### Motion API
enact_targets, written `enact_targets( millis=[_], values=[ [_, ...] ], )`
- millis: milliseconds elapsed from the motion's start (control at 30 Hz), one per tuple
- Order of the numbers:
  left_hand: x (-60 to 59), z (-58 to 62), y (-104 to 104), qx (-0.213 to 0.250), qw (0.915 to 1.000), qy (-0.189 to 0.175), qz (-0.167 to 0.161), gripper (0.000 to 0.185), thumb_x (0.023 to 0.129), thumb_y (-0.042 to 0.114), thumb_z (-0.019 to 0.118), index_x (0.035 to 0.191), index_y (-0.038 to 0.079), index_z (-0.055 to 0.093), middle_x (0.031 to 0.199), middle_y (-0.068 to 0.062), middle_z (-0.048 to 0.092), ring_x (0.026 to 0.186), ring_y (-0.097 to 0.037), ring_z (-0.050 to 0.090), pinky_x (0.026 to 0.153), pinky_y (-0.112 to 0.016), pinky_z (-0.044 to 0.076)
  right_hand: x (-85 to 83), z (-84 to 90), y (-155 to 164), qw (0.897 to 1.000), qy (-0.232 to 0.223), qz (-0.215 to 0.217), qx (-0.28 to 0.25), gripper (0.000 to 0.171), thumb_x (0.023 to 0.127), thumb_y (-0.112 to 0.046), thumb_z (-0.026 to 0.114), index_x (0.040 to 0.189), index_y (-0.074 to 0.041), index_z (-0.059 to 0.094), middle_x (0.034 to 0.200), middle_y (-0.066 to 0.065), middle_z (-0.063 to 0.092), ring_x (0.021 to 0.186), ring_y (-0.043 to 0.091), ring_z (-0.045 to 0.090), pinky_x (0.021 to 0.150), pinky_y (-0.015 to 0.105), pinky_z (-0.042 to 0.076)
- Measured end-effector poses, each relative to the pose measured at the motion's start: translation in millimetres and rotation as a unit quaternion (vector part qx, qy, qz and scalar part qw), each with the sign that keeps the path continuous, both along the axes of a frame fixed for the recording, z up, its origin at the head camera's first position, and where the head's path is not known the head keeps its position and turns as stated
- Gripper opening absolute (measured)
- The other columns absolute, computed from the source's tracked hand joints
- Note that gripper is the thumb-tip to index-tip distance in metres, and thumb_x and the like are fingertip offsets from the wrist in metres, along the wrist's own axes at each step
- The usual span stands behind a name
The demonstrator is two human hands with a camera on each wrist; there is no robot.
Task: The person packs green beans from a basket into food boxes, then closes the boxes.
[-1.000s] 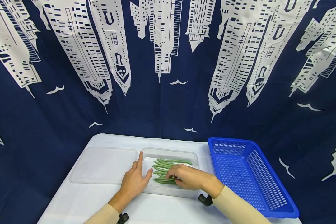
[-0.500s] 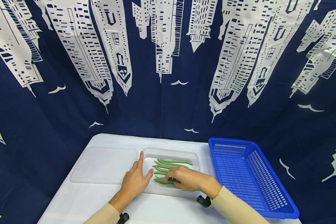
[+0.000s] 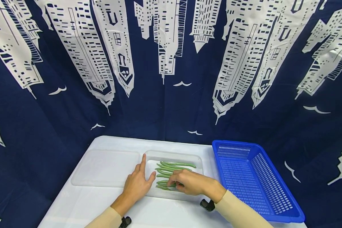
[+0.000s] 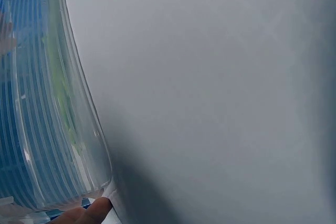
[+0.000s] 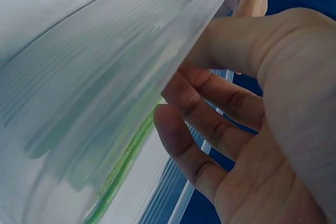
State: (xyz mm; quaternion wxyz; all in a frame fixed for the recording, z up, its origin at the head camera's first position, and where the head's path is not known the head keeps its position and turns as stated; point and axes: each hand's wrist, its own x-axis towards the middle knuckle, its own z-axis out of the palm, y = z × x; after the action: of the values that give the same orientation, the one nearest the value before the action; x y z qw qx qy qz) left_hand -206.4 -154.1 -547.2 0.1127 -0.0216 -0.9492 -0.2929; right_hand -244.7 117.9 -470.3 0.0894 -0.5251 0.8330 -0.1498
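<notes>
In the head view several green beans (image 3: 176, 164) lie side by side, roughly crosswise, in a clear plastic container (image 3: 188, 197). My right hand (image 3: 192, 182) reaches into it from the right. Its bent fingers are over the beans nearest me. In the right wrist view the container wall hides the thumb tip and some fingertips, and another fingertip lies against a bean (image 5: 123, 163); whether a bean is pinched is unclear. My left hand (image 3: 136, 183) is at the container's left side, index finger straight along the rim. The left wrist view shows its fingertips (image 4: 100, 209) at the container's edge.
A flat translucent lid (image 3: 105, 167) lies left of the container on the white table (image 3: 82, 205). At the right stands a blue perforated basket (image 3: 288, 196). A dark blue cloth with a white skyline print (image 3: 165, 110) hangs behind the table.
The beans nearest me have spread apart under the right fingers, and one now lies closer to the container's front side. My left hand has stayed in place.
</notes>
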Motion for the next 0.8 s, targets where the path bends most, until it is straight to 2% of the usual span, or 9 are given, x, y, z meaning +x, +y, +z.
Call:
enact_targets(
  millis=[233, 300, 467, 600, 800],
  values=[
    [2.0, 2.4, -0.6, 0.001, 1.0000, 0.001, 0.004, 0.092, 0.114, 0.046, 0.070, 0.185, 0.004, 0.028, 0.148, -0.031, 0.073, 0.112, -0.051, 0.083, 0.094, -0.066, 0.066, 3.8, 1.7, 0.2, 1.000, 0.000, -0.003, -0.021, 0.027, 0.107, 0.002, 0.074, 0.129, -0.010, 0.085, 0.121, 0.003, 0.082, 0.096, -0.005, 0.065, 0.090, 0.014, 0.060],
    [2.2, 2.4, -0.7, 0.003, 1.0000, 0.000, 0.005, 0.092, 0.114, 0.046, 0.070, 0.185, 0.005, 0.028, 0.148, -0.030, 0.072, 0.113, -0.051, 0.082, 0.095, -0.067, 0.066, 4.8, 1.9, 0.4, 1.000, -0.001, -0.006, -0.026, 0.027, 0.107, 0.001, 0.075, 0.130, -0.010, 0.084, 0.123, 0.002, 0.083, 0.098, -0.006, 0.067, 0.092, 0.015, 0.061],
    [2.2, 1.8, -1.0, 0.007, 1.0000, -0.004, 0.005, 0.092, 0.114, 0.047, 0.069, 0.185, 0.006, 0.027, 0.150, -0.031, 0.071, 0.113, -0.052, 0.082, 0.095, -0.068, 0.065, 7.9, 1.2, -1.3, 0.999, 0.001, -0.010, -0.047, 0.029, 0.109, 0.000, 0.074, 0.136, -0.008, 0.081, 0.127, 0.004, 0.084, 0.109, 0.005, 0.077, 0.096, 0.019, 0.064],
    [2.0, 1.4, -0.9, 0.012, 0.9998, -0.012, 0.007, 0.091, 0.115, 0.049, 0.069, 0.185, 0.007, 0.027, 0.151, -0.031, 0.071, 0.112, -0.053, 0.082, 0.095, -0.068, 0.066, 10.8, 0.7, -5.2, 0.998, 0.003, -0.019, -0.062, 0.031, 0.112, -0.004, 0.071, 0.143, -0.007, 0.078, 0.123, 0.005, 0.084, 0.110, 0.006, 0.078, 0.098, 0.021, 0.065],
    [1.9, 2.1, -1.1, 0.035, 0.9989, -0.030, 0.006, 0.088, 0.119, 0.052, 0.064, 0.187, 0.011, 0.026, 0.159, -0.032, 0.067, 0.129, -0.055, 0.078, 0.106, -0.073, 0.062, 15.2, 2.9, -14.4, 0.993, 0.011, -0.048, -0.103, 0.033, 0.113, -0.003, 0.070, 0.146, -0.005, 0.075, 0.117, 0.002, 0.084, 0.108, 0.004, 0.077, 0.098, 0.027, 0.067]
  ],
)
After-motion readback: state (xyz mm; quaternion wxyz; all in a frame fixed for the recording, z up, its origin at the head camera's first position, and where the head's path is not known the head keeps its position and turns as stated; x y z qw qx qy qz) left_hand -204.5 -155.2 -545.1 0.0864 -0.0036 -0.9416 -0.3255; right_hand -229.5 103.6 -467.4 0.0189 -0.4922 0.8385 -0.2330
